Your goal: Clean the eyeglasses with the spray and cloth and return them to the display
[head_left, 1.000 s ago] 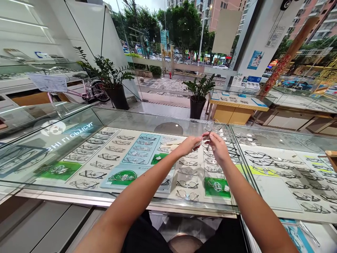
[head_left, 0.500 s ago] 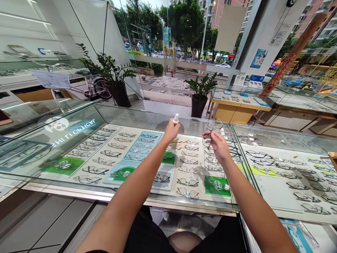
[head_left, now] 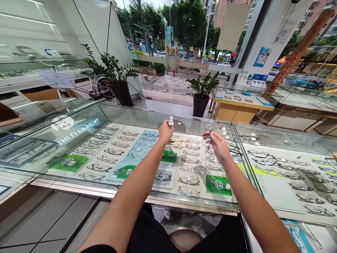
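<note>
My left hand (head_left: 165, 131) is closed around a small white-capped bottle (head_left: 171, 122), held upright over the far part of the glass counter; its lower part is hidden by the fingers. Off to the right, my right hand (head_left: 218, 143) pinches a pair of thin-framed eyeglasses (head_left: 210, 125) above the counter top. One lens shows above the fingers, and some of the frame blends with the glasses displayed behind. Between the two hands lies a crumpled beige cloth (head_left: 181, 142), apart from both.
Beneath my arms stretches a glass display counter (head_left: 131, 199) with rows of eyeglasses (head_left: 190, 160) and green cards (head_left: 168, 156) inside. Beyond it stand two potted plants (head_left: 202, 92) (head_left: 119, 80) before a glass front. A wooden display table (head_left: 233, 111) is at the back right.
My left hand has moved slightly left and nearer with the bottle, leaving more of the beige cloth in sight. My right hand holds the eyeglasses in nearly the same place. The view has shifted a little.
</note>
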A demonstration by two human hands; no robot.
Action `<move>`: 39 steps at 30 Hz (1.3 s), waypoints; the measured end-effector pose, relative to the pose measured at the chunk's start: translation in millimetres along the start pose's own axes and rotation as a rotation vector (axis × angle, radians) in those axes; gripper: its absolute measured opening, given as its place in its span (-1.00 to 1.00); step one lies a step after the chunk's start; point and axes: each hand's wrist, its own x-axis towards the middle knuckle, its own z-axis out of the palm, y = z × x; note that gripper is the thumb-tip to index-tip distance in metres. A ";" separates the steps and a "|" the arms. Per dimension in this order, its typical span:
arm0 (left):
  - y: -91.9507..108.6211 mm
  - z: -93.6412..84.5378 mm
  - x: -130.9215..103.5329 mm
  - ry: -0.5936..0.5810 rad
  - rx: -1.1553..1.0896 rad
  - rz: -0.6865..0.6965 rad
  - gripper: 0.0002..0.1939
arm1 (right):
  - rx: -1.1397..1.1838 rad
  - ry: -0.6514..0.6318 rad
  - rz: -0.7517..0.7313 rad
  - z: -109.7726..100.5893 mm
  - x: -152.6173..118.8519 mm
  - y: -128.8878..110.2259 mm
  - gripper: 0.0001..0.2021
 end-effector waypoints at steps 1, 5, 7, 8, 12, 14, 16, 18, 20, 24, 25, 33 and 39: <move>-0.9 0.8 0.3 -0.004 0.002 -0.008 -0.64 | 0.002 -0.001 -0.001 0.0 0.0 -0.3 -0.77; 1.5 2.9 -3.7 -0.015 -0.012 -0.041 -0.55 | -0.007 -0.001 -0.005 -0.4 0.2 -0.2 -0.76; 10.5 2.0 -11.2 0.106 -0.014 0.018 -0.42 | -0.014 -0.001 -0.007 -0.9 0.3 0.1 -0.76; 17.6 0.8 -16.5 0.208 -0.013 0.086 -0.37 | -0.016 -0.002 -0.009 -1.1 0.4 0.1 -0.76; 55.5 -6.2 -42.4 0.413 0.002 0.472 -0.54 | -0.024 0.000 -0.016 -2.2 0.4 -1.8 -0.76; 70.8 -7.1 -54.5 0.208 0.070 0.590 -0.66 | -0.021 0.003 -0.018 -2.4 0.5 -3.6 -0.75; 77.9 -4.0 -63.6 -0.003 0.206 0.632 -0.72 | -0.017 0.002 -0.016 -2.3 0.8 -5.5 -0.74; 76.8 2.6 -68.9 -0.140 0.365 0.611 -0.71 | -0.018 -0.002 -0.014 -2.0 1.3 -6.8 -0.73; 71.1 10.3 -71.2 -0.237 0.502 0.560 -0.68 | -0.020 -0.006 -0.014 -1.9 1.9 -7.2 -0.72; 60.1 20.6 -70.2 -0.371 0.633 0.453 -0.69 | -0.030 -0.012 -0.016 -2.2 3.1 -5.8 -0.69; 58.5 21.6 -69.4 -0.379 0.632 0.430 -0.69 | -0.034 -0.013 -0.016 -2.4 3.3 -5.3 -0.68; 47.1 25.7 -59.2 -0.371 0.618 0.347 -0.85 | -0.070 -0.027 -0.014 -1.9 2.4 -3.0 -0.70; 40.8 28.2 -50.9 -0.341 0.594 0.332 -0.77 | -0.096 -0.027 0.001 -1.0 1.7 -0.1 -0.69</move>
